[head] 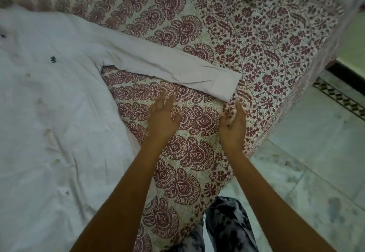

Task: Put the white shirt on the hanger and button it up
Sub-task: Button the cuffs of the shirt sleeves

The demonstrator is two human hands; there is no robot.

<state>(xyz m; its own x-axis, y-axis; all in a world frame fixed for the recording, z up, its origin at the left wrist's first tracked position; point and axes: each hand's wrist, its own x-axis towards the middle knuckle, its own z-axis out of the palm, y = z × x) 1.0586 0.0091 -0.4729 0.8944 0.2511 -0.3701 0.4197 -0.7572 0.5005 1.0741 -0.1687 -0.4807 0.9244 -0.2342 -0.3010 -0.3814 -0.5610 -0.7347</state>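
The white shirt (49, 113) lies spread flat on the bed, filling the left half of the view, with its button line running down the left. One long sleeve (177, 68) stretches out to the right, its cuff near the bed's edge. My left hand (162, 117) hovers palm-down over the bedsheet just below the sleeve, fingers spread, holding nothing. My right hand (233, 121) is just below the cuff, fingers apart and empty. Both hands are slightly blurred. No hanger is in view.
The bed is covered by a maroon-and-cream patterned sheet (256, 34). Its corner and edge fall away at the right onto a pale marble floor (316, 163) with a dark patterned border. My legs in dark mottled trousers (227, 226) stand at the bed's edge.
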